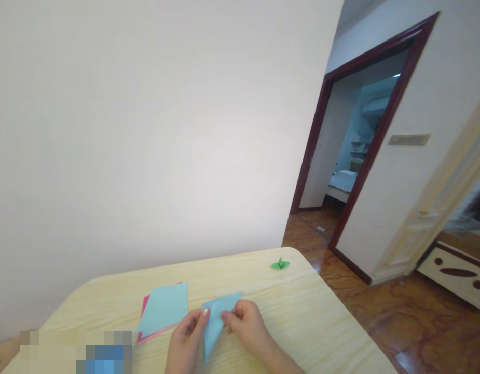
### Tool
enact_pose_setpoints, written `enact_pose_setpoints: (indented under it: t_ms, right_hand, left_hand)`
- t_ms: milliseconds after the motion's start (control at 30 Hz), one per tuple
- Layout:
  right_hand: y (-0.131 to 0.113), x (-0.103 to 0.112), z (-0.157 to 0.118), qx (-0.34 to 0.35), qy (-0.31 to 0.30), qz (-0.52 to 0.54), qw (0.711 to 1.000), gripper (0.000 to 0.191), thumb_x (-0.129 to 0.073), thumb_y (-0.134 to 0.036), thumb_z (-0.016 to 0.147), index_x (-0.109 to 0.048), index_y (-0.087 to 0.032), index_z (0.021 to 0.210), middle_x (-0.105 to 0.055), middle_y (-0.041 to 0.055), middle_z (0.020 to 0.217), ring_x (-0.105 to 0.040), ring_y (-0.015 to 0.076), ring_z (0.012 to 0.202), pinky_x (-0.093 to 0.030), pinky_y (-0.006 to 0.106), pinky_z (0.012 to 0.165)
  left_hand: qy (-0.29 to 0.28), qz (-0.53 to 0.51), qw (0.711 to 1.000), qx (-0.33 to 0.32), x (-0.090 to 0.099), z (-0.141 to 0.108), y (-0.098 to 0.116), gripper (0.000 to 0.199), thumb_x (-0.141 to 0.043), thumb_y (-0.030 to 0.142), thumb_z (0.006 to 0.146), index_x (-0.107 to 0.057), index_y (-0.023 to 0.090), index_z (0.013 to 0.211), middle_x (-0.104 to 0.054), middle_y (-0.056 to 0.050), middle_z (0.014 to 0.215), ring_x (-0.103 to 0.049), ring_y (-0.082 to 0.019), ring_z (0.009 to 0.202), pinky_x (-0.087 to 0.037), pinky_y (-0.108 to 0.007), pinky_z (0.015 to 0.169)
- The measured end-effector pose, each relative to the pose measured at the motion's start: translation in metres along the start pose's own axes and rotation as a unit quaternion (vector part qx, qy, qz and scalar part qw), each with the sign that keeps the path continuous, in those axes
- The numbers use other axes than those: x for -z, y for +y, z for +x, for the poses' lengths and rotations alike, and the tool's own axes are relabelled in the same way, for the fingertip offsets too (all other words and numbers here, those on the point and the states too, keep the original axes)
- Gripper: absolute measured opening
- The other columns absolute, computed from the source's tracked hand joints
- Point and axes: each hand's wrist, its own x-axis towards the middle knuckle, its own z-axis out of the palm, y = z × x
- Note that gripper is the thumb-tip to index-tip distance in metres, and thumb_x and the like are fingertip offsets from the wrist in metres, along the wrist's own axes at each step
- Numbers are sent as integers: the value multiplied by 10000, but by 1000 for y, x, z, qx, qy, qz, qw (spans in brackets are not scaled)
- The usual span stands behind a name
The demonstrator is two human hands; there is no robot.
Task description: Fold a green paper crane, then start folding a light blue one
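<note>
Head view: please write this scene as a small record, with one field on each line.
Held item: folded light-blue paper
Left hand: grips its left side, thumb on top
Right hand: fingers at its right edge
Left of hands: light-blue sheet overlapping pink paper
Far right corner: small green folded piece
Surface: wood-grain table
</note>
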Motion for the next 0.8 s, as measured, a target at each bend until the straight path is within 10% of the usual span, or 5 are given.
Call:
enact_pose_setpoints:
  t_ms: [533, 800]
  right_hand:
    - [-5, 0, 1, -9, -46, 27, 999, 551, -546, -692, 602, -533, -143, 557, -527, -11, 510, -458, 93, 460, -365, 209, 458]
    - [-3, 18, -2, -27, -161, -78, 983, 255, -690, -326, 626, -557, -131, 529, -464, -60, 457, -351, 51, 422, -243, 175, 407]
  left_hand:
    - [-20, -39, 998, 49, 4, 5, -22, 382, -685, 517, 591, -665, 156, 714, -678, -27, 689, -610, -195, 672, -466, -277, 609]
    - [-71, 2, 997, -5, 3, 12, -21, 459, -698, 519, 545, -622, 179, 844, -637, 7, 660, -590, -197, 659, -459, -277, 592]
